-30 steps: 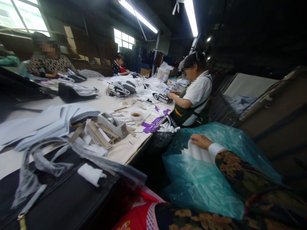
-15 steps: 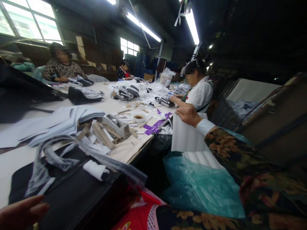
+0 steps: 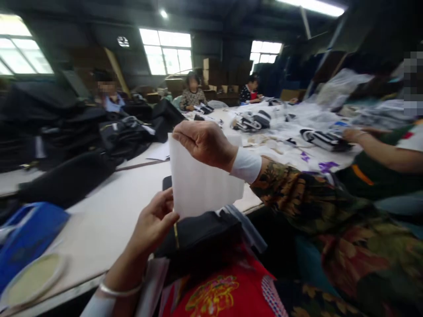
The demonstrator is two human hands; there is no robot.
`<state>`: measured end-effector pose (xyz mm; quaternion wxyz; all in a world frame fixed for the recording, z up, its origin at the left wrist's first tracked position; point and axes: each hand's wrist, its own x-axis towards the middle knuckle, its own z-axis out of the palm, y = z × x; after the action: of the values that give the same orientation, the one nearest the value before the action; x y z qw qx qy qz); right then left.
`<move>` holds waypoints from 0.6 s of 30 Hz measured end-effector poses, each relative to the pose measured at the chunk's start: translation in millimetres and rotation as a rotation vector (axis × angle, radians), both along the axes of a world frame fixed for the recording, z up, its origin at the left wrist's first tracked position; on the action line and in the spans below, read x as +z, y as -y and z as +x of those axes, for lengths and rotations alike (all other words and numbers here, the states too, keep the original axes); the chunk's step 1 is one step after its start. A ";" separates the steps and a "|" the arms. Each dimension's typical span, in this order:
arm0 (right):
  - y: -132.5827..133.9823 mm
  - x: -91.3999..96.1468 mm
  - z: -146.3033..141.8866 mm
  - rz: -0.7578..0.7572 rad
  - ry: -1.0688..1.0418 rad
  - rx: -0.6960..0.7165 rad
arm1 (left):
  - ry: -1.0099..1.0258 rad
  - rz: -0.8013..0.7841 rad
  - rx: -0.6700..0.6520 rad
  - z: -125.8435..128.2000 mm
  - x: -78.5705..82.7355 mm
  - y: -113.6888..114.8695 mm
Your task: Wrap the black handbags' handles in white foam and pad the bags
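My right hand (image 3: 208, 143) is closed on the top edge of a white foam sheet (image 3: 201, 185), which hangs upright in front of me. Below it, at the table's edge, lies a black bag (image 3: 205, 231) with a gold zip line along its left end. My left hand (image 3: 153, 222) is at that end, fingers curled and thumb on the bag by the zip. Its fingertips also meet the sheet's lower left edge. The sheet hides part of the bag behind it. A clear plastic strip (image 3: 246, 229) lies along the bag's right side.
A blue bin (image 3: 33, 233) and a round tub lid (image 3: 35, 279) are at the left. Black bags (image 3: 66, 176) are piled beyond them on the white table (image 3: 109, 211). Several people sit or stand around it; one co-worker's hand (image 3: 352, 134) works at the right on striped pieces.
My view has turned left. My right hand has brought the foam sheet from the stack at the right to above the black bag. My left hand has come to the bag's end.
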<state>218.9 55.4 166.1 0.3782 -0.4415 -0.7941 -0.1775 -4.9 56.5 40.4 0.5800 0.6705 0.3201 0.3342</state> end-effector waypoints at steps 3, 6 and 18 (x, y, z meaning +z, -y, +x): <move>-19.3 -15.0 -36.1 -0.075 0.033 0.107 | -0.029 0.023 0.083 -9.1 -1.0 6.1; -25.6 -25.4 -49.6 -0.087 0.015 0.172 | -0.075 -0.019 0.221 -16.9 -10.2 7.0; 54.8 -138.4 14.9 -0.830 -0.043 -0.424 | 0.267 -0.405 0.698 -58.6 -46.8 -37.4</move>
<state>233.8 0.6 27.8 0.1411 -0.7118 -0.6820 0.0910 -63.5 93.9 -6.4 0.5883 0.3453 0.5089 0.5250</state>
